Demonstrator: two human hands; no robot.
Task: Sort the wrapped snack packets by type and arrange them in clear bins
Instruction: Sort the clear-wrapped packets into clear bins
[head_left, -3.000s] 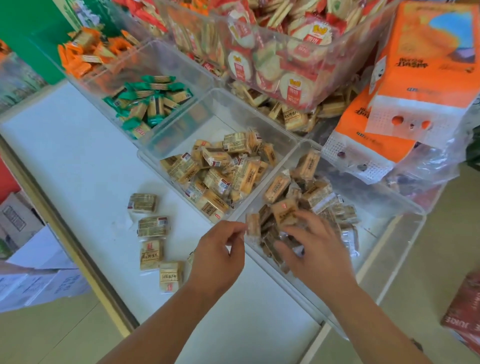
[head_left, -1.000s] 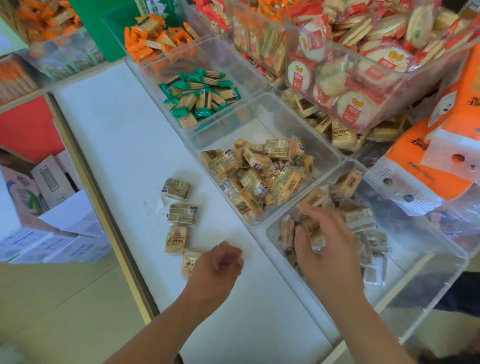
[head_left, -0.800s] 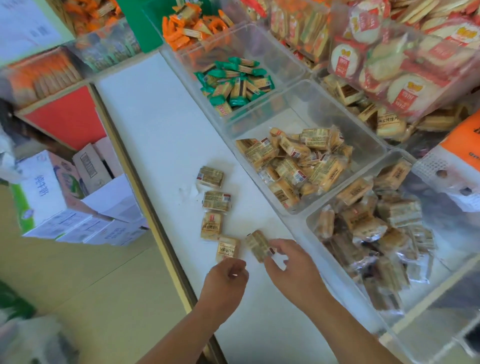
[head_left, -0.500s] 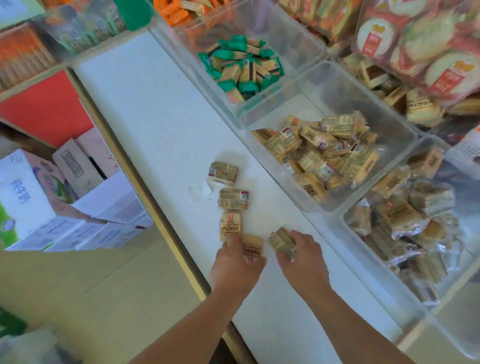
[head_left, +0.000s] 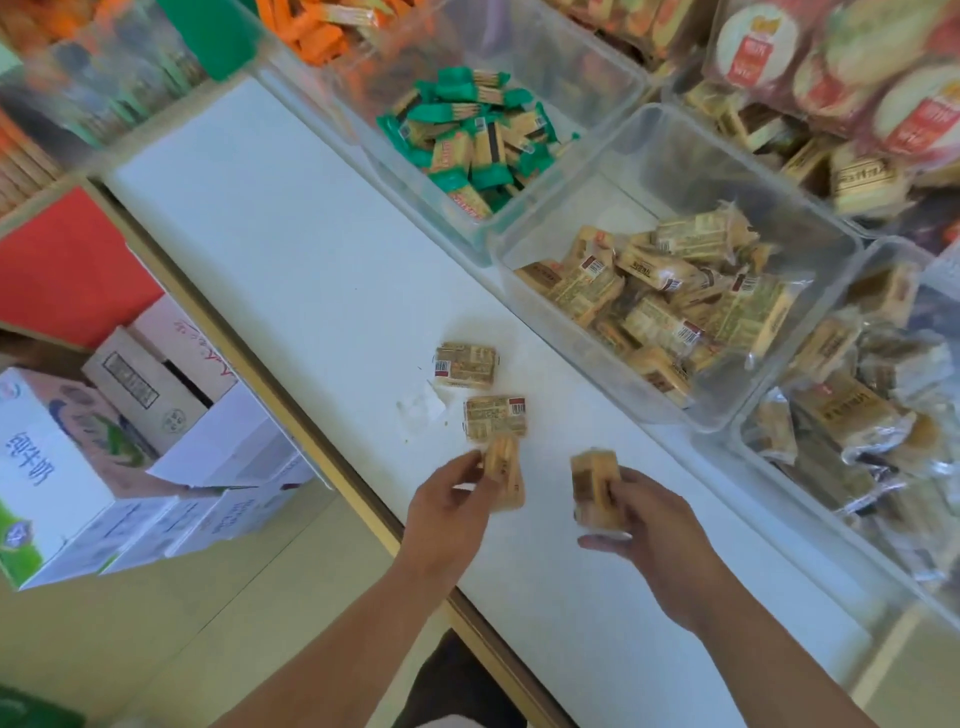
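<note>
Above the white shelf top (head_left: 291, 270), my left hand (head_left: 447, 514) pinches beige snack packets (head_left: 503, 470). My right hand (head_left: 654, 530) grips another beige packet (head_left: 595, 486). Two more beige packets lie flat on the shelf, one (head_left: 465, 365) farther and one (head_left: 496, 418) nearer my left hand. A clear bin (head_left: 545, 244) to the right holds several of the same beige packets. The bin at far right (head_left: 748, 457) holds darker wrapped packets. A bin farther back (head_left: 405, 171) holds green-wrapped packets.
More bins with orange packets (head_left: 322, 31) and round red-labelled snacks (head_left: 831, 67) stand at the back. The shelf's wooden front edge (head_left: 291, 374) runs diagonally. Cardboard boxes (head_left: 130, 431) sit on the floor at left. A torn scrap of wrapper (head_left: 423, 408) lies on the shelf.
My right hand left the far-right bin and brought a packet to the shelf. My left hand picked up the nearest packets, and both hands now hold theirs slightly above the surface.
</note>
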